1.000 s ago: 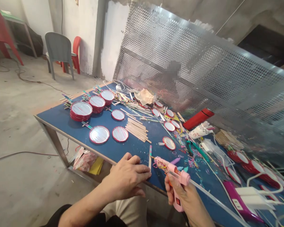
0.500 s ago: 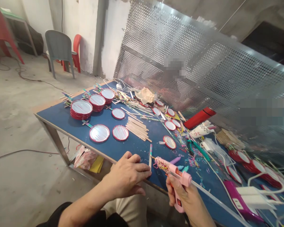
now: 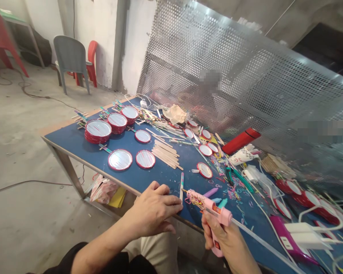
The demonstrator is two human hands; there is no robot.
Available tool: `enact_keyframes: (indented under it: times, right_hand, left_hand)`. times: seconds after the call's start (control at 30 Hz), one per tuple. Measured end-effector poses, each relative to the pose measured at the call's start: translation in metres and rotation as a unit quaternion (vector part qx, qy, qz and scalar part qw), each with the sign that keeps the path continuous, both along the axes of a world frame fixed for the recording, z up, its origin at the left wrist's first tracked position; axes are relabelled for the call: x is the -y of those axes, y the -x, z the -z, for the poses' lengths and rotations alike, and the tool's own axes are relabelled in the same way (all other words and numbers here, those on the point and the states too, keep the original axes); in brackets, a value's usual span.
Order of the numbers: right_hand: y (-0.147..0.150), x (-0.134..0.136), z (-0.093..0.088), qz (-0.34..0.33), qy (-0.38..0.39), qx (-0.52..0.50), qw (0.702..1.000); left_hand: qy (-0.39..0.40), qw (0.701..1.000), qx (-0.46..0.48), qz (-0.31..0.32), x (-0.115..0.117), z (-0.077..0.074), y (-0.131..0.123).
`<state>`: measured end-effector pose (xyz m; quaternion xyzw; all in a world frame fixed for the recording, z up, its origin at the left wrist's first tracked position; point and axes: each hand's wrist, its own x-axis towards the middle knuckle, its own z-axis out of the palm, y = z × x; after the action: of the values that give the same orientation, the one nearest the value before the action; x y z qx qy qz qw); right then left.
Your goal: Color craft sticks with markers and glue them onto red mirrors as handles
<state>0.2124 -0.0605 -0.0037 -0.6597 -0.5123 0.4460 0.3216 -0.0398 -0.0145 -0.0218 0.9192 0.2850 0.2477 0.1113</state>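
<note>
At the near edge of the table (image 3: 82,150), the right hand (image 3: 221,234) is closed around the pink glue gun (image 3: 210,207), its nozzle at the painted stick (image 3: 182,180); whether the tip touches, I cannot tell. The left hand (image 3: 153,209) isn't clenched: its fingers lie bent with their tips at the stick's near end, the thumb apart. The stick lies on the table between the 2 hands. Against the 2 earlier pictures, hardly anything differs: the view shifts slightly, while gun, stick and fingers keep nearly the same arrangement, so the work seems to be at the same step, with the stick kept steady under the nozzle. Just beyond the gun lie pens (image 3: 210,192); farther out are a small disc (image 3: 204,170), a row of plain sticks (image 3: 164,154), 2 larger discs (image 3: 120,160) and, at the far left, 3 red-rimmed stacks (image 3: 98,131). Pliers (image 3: 230,177) and a red flask (image 3: 241,140) lie to the right.
</note>
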Motion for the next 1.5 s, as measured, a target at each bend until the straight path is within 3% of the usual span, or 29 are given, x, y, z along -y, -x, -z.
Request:
enact_keyframes:
  times: [0.57, 0.97, 1.27, 1.5]
  right_hand:
    - [0.012, 0.002, -0.006, 0.044, -0.045, -0.041, 0.997]
    - [0.012, 0.007, -0.008, 0.029, -0.03, -0.017, 0.999]
    - [-0.006, 0.009, 0.01, -0.014, 0.012, 0.002, 1.0]
    - [-0.001, 0.008, 0.006, 0.023, -0.008, -0.019, 1.0]
  left_hand:
    - [-0.01, 1.0, 0.012, 0.003, -0.001, 0.003, 0.0]
    - [-0.02, 1.0, 0.018, 0.002, -0.001, 0.005, -0.001]
    - [-0.021, 1.0, 0.004, 0.0, -0.002, 0.005, -0.001]
    - [-0.016, 1.0, 0.0, -0.002, 0.0, 0.002, 0.0]
